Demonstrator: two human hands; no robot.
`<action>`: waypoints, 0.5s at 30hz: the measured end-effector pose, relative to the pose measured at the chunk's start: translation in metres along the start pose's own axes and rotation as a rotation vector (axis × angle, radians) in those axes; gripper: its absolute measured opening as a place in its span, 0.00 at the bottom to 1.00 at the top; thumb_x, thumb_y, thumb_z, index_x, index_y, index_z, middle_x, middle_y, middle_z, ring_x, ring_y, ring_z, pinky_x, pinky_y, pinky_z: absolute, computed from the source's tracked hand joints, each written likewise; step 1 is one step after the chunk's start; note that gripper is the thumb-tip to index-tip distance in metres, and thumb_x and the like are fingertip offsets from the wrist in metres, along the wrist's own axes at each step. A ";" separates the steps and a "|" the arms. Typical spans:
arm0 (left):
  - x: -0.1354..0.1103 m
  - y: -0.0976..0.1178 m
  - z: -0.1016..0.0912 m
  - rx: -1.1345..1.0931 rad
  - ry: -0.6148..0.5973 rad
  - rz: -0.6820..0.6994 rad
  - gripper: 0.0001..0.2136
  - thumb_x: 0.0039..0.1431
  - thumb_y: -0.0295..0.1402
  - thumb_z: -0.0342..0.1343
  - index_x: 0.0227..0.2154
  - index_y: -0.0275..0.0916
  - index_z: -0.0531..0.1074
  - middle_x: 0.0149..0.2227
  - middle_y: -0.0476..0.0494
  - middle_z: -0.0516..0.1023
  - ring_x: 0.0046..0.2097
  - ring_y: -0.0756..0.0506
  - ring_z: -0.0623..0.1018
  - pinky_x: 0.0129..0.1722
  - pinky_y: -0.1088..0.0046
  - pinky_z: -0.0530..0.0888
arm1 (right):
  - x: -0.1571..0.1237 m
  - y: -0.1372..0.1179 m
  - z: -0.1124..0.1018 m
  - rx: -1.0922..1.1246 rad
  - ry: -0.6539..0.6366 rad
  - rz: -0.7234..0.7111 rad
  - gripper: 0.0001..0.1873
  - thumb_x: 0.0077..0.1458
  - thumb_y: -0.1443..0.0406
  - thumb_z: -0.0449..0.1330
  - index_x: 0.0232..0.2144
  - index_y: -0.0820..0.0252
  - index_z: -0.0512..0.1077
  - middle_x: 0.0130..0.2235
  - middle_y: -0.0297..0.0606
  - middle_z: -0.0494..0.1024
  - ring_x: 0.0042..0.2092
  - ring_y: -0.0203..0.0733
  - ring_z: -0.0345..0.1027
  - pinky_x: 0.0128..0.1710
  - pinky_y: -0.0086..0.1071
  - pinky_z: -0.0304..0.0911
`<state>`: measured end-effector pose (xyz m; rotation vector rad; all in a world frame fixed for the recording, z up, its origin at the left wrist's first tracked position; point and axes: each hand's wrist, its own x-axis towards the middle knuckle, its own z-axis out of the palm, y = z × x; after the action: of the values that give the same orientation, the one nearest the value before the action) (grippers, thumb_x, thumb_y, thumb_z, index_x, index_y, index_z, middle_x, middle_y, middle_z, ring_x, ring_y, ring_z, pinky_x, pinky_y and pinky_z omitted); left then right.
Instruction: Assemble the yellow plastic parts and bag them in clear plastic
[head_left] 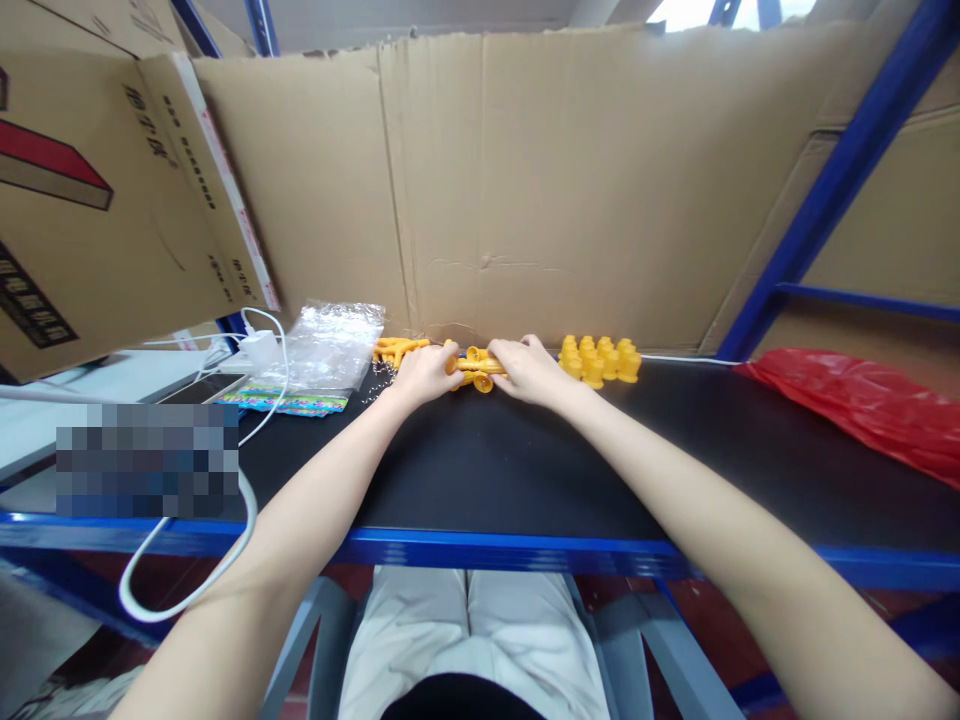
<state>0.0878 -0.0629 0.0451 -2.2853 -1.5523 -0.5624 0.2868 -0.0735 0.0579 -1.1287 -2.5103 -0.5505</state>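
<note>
Both my arms reach across a black worktop (pixel 480 470) to its far edge. My left hand (pixel 424 373) and my right hand (pixel 527 368) are closed on a yellow plastic toy part (pixel 477 367) held between them, just above the surface. To the left of my left hand lies a small pile of loose yellow pieces (pixel 396 348). A cluster of several upright yellow pieces (pixel 598 359) stands just right of my right hand.
A clear plastic bag (pixel 330 345) with a colourful card lies at the left, beside a white charger and cable (pixel 259 350). A red plastic bag (pixel 862 405) lies at the right. Cardboard sheets (pixel 555 190) wall off the back. A blue shelf post (pixel 825 190) rises on the right.
</note>
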 end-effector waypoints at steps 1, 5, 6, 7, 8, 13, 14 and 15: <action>0.000 -0.001 0.000 0.000 0.003 -0.004 0.14 0.52 0.38 0.51 0.42 0.42 0.68 0.36 0.44 0.78 0.39 0.41 0.77 0.33 0.71 0.67 | 0.000 0.000 0.001 0.020 0.000 -0.002 0.13 0.59 0.61 0.52 0.43 0.64 0.64 0.41 0.46 0.75 0.40 0.44 0.67 0.42 0.35 0.47; -0.001 -0.004 0.001 0.007 0.003 0.003 0.14 0.52 0.37 0.51 0.42 0.42 0.68 0.37 0.43 0.78 0.40 0.40 0.77 0.33 0.71 0.67 | 0.001 0.001 0.007 0.058 -0.063 0.001 0.17 0.64 0.58 0.44 0.42 0.63 0.65 0.42 0.47 0.75 0.42 0.45 0.67 0.41 0.35 0.49; -0.001 -0.004 0.001 0.010 -0.001 0.005 0.14 0.52 0.37 0.51 0.42 0.42 0.68 0.37 0.43 0.78 0.40 0.40 0.77 0.34 0.71 0.67 | 0.002 0.000 0.007 0.055 -0.081 0.003 0.17 0.64 0.59 0.42 0.41 0.63 0.66 0.42 0.46 0.75 0.42 0.45 0.67 0.41 0.35 0.49; -0.001 -0.004 0.002 0.012 -0.006 0.007 0.14 0.52 0.37 0.51 0.42 0.42 0.68 0.38 0.43 0.78 0.40 0.41 0.77 0.34 0.71 0.67 | 0.002 0.000 0.008 0.051 -0.093 0.003 0.17 0.64 0.60 0.42 0.40 0.63 0.67 0.42 0.46 0.75 0.42 0.44 0.67 0.41 0.35 0.49; -0.001 -0.003 0.002 0.014 -0.010 0.009 0.14 0.52 0.37 0.51 0.42 0.42 0.68 0.38 0.43 0.78 0.40 0.41 0.77 0.34 0.71 0.67 | 0.002 0.000 0.008 0.047 -0.100 0.003 0.17 0.64 0.60 0.42 0.39 0.63 0.67 0.42 0.46 0.75 0.42 0.44 0.67 0.41 0.34 0.49; -0.001 0.000 0.000 0.025 -0.029 0.002 0.15 0.52 0.38 0.51 0.43 0.41 0.67 0.38 0.42 0.78 0.40 0.40 0.77 0.35 0.70 0.67 | 0.003 0.002 0.007 0.029 -0.079 -0.021 0.13 0.62 0.61 0.47 0.39 0.64 0.67 0.40 0.45 0.75 0.41 0.44 0.66 0.39 0.34 0.49; 0.000 0.000 0.000 0.026 -0.029 -0.001 0.15 0.52 0.39 0.51 0.43 0.41 0.67 0.38 0.42 0.78 0.40 0.40 0.77 0.34 0.70 0.67 | 0.002 0.002 0.006 0.013 -0.057 -0.035 0.12 0.61 0.62 0.49 0.40 0.64 0.66 0.40 0.45 0.74 0.41 0.45 0.66 0.39 0.34 0.48; 0.000 0.000 0.000 0.027 -0.027 -0.002 0.15 0.52 0.39 0.51 0.43 0.41 0.67 0.38 0.42 0.78 0.40 0.40 0.77 0.34 0.70 0.67 | 0.002 0.002 0.005 -0.007 -0.030 -0.048 0.11 0.60 0.62 0.50 0.40 0.65 0.66 0.41 0.45 0.74 0.42 0.45 0.66 0.40 0.34 0.48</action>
<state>0.0880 -0.0633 0.0448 -2.2808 -1.5649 -0.5099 0.2865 -0.0685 0.0545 -1.0895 -2.5690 -0.5589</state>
